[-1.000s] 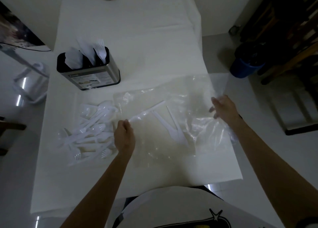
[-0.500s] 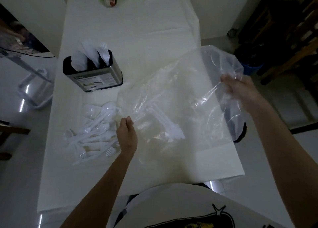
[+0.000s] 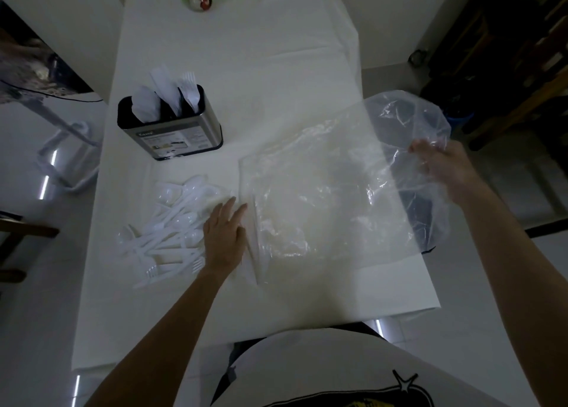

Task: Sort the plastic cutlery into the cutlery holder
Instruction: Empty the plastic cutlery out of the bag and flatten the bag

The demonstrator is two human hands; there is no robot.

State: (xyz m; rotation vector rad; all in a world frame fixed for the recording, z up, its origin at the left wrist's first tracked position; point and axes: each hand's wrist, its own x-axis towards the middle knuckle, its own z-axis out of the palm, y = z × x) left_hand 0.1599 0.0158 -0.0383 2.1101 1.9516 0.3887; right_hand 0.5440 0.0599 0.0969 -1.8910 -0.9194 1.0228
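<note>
Cutlery [image 3: 172, 222] lies heaped on the left of a white table [image 3: 276, 53] as a person shakes the last of it out of a clear bag [image 3: 322, 191]. The bag lay flat on the cloth a second ago. Its right end is now tipped up and held past the table's edge, and its middle, where several long pieces showed half a second ago, looks bare. The steel holder [image 3: 172, 136] stands upright behind the cutlery and apart from it, with spoons in its left compartment, what look like knives in the middle and forks on the right. The right hand [image 3: 442, 166] grips the raised end of the bag, fingers curled into the film. The left hand [image 3: 222, 237], curled a moment ago, is spread flat with straight fingers between the cutlery and the bag's mouth. The pieces [image 3: 253, 246] that slid down, blurred here, lie just beside it at the bag's left edge. With the bag apparently emptied, sorting the cutlery into the holder appears to be what remains.
</note>
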